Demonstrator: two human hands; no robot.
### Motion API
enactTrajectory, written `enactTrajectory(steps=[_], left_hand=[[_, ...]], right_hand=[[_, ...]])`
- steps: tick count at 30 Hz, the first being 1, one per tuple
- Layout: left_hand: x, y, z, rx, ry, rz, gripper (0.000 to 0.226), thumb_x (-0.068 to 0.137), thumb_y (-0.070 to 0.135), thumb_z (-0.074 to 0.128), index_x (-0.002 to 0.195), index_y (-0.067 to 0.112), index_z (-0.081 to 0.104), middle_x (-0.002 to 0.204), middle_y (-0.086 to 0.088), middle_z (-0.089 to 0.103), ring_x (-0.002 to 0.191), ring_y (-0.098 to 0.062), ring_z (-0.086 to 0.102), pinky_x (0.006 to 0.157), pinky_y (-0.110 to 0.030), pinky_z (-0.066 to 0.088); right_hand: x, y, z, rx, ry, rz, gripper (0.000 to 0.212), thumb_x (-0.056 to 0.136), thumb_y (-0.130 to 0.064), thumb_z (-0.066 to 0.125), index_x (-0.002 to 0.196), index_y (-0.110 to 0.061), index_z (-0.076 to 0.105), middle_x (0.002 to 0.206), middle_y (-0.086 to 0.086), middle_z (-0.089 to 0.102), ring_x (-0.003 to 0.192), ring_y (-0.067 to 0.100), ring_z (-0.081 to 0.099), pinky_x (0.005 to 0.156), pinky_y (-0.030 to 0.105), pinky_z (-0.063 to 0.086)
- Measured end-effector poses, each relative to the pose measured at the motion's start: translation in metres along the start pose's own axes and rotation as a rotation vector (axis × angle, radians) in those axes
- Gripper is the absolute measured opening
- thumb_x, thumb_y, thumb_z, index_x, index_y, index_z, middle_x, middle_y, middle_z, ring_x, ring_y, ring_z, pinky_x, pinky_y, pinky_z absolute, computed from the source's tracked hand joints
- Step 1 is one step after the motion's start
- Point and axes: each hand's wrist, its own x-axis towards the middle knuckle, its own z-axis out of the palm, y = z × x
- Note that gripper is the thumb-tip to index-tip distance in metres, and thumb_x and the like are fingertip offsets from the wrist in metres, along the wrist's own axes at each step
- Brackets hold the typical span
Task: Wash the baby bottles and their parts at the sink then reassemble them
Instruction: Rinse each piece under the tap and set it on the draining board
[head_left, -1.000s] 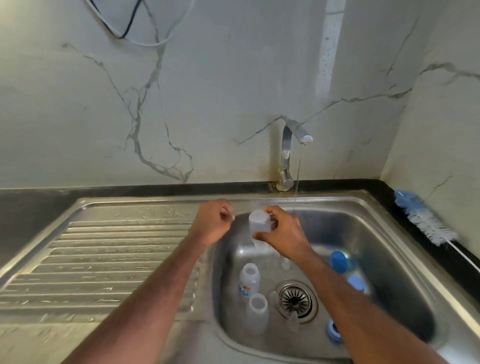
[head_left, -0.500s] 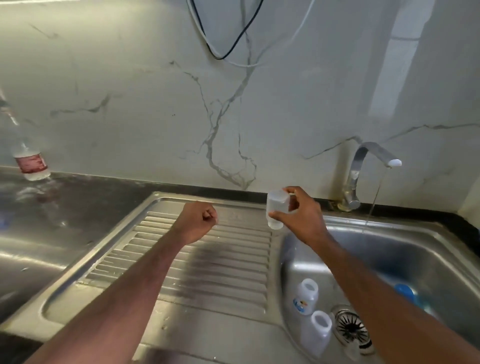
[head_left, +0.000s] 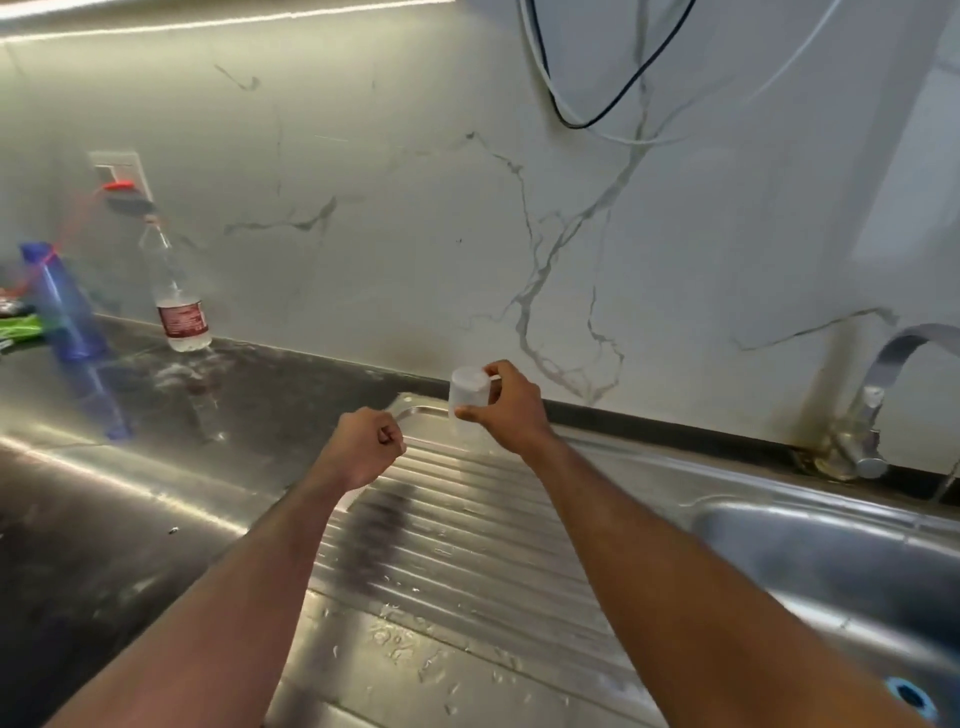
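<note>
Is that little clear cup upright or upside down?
Upside down, it seems: the cup in the right hand shows its closed end on top.

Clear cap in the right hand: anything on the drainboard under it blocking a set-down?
Nothing visible does. The right hand holds the clear cap above the far end of the drainboard, whose ribs show only water drops. The left hand, a closed fist, hovers beside it to the left, not under the cap.

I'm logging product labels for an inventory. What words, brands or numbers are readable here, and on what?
Nothing can be read.
Clear plastic bottle on the counter: red label, print too blurred to read.
Green packet at the left edge: too blurred to read.
Translucent cap in the right hand: no print visible.
</note>
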Motion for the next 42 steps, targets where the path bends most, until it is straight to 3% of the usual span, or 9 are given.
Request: enactTrajectory(steps=[4,10,27,31,36,42], left_hand=[[0.009,-0.011,0.0,-0.012,-0.022,-0.021,0.01,0.081,0.01,0.077,0.073,0.016,0.075,0.063,0.014,0.062,0.059,0.003,0.054,0.054,-0.003,0.034],[0.017,-0.02,0.014,-0.035,-0.055,-0.017,0.018,0.081,0.011,0.077,0.069,0.022,0.068,0.064,0.013,0.063,0.059,0.001,0.056,0.054,-0.005,0.035],[0.013,-0.009,0.018,-0.072,-0.05,-0.02,0.01,0.083,0.011,0.077,0.075,0.016,0.073,0.066,0.01,0.066,0.061,-0.002,0.059,0.056,-0.008,0.04],[0.006,0.017,0.027,-0.101,0.005,0.015,0.011,0.083,0.013,0.076,0.072,0.011,0.074,0.069,0.0,0.071,0.064,-0.013,0.062,0.065,-0.025,0.048],[-0.01,0.084,0.067,-0.206,-0.043,0.106,0.016,0.086,0.017,0.077,0.071,0.015,0.074,0.068,0.006,0.069,0.066,-0.008,0.065,0.067,-0.024,0.048],[-0.032,0.198,0.145,-0.317,-0.142,0.252,0.017,0.087,0.015,0.074,0.07,0.015,0.074,0.064,0.007,0.069,0.066,-0.009,0.069,0.07,-0.024,0.053]], right_hand=[[0.022,-0.006,0.034,-0.018,-0.018,-0.002,0.065,0.073,-0.026,0.091,0.125,-0.016,0.054,0.126,0.007,0.064,0.107,0.022,0.062,0.091,0.034,0.054],[0.037,0.005,0.064,-0.101,-0.033,0.005,0.063,0.075,-0.024,0.09,0.126,-0.019,0.052,0.128,0.006,0.063,0.112,0.024,0.062,0.094,0.037,0.053],[0.028,0.016,0.051,-0.107,-0.023,0.112,0.077,0.076,-0.023,0.089,0.138,-0.02,0.043,0.138,0.009,0.056,0.12,0.026,0.058,0.096,0.037,0.051],[-0.001,0.021,0.015,-0.092,-0.011,0.085,0.047,0.084,-0.019,0.081,0.125,-0.017,0.058,0.122,0.005,0.062,0.107,0.017,0.06,0.089,0.029,0.054],[-0.056,0.053,-0.061,-0.146,-0.045,0.08,0.012,0.09,-0.014,0.075,0.101,-0.016,0.072,0.097,0.0,0.07,0.09,0.011,0.066,0.083,0.027,0.057],[-0.129,0.113,-0.169,-0.286,0.088,0.189,0.005,0.085,-0.015,0.079,0.085,-0.019,0.075,0.083,-0.004,0.071,0.077,0.007,0.067,0.068,0.017,0.052]])
